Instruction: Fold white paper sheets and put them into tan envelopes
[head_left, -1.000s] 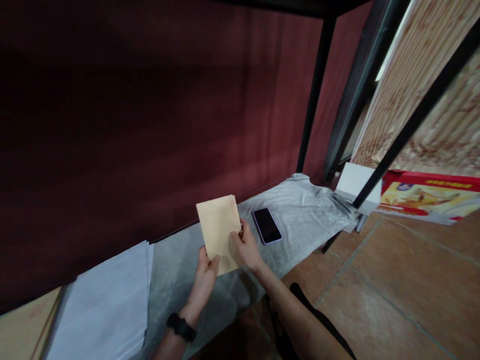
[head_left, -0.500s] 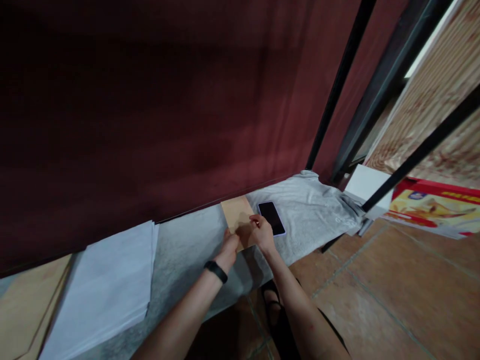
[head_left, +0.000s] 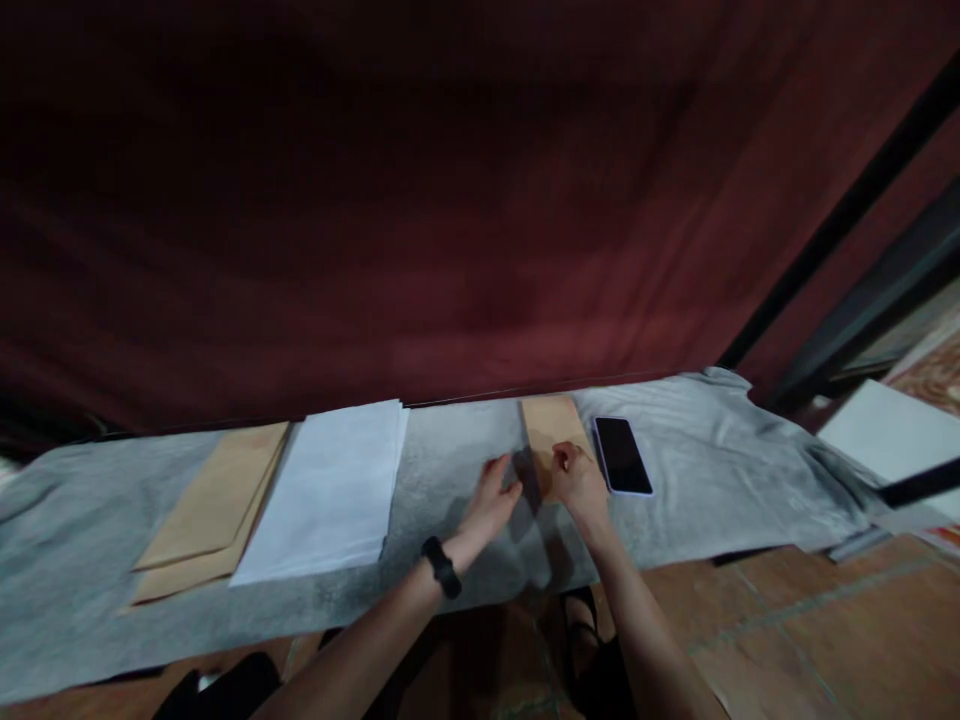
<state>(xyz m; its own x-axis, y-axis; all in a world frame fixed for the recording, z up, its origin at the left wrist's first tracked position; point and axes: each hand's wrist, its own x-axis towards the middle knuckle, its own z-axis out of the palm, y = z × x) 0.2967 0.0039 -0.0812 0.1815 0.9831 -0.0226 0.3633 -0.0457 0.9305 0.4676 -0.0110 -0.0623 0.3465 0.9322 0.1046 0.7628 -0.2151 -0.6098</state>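
Observation:
A narrow brown paper envelope (head_left: 553, 425) lies flat on the grey cloth (head_left: 465, 440). Over its lower part, my right hand (head_left: 581, 485) has its fingers curled in toward the thumb. Whatever may be pinched there is too small to make out. Just left of the envelope, apart from it, my left hand (head_left: 491, 500) hovers above the cloth with thumb and fingers spread and nothing in them. A dark wristband (head_left: 441, 568) circles the left wrist. Beside my right hand rests a phone (head_left: 623, 456) with a dark screen and a pale purple edge.
To the left is a stack of white paper sheets (head_left: 326, 495), and beyond it several larger brown envelopes (head_left: 210, 495). A dark red curtain (head_left: 450, 250) hangs behind the cloth-covered surface. Black poles (head_left: 847, 220) and a white box (head_left: 892, 430) stand on the right, above a tiled floor (head_left: 795, 620).
My left hand has let go of the envelope and moved left off it, opening. My right hand stays over the envelope, fingers curled. The view has turned left, showing more of the paper stacks.

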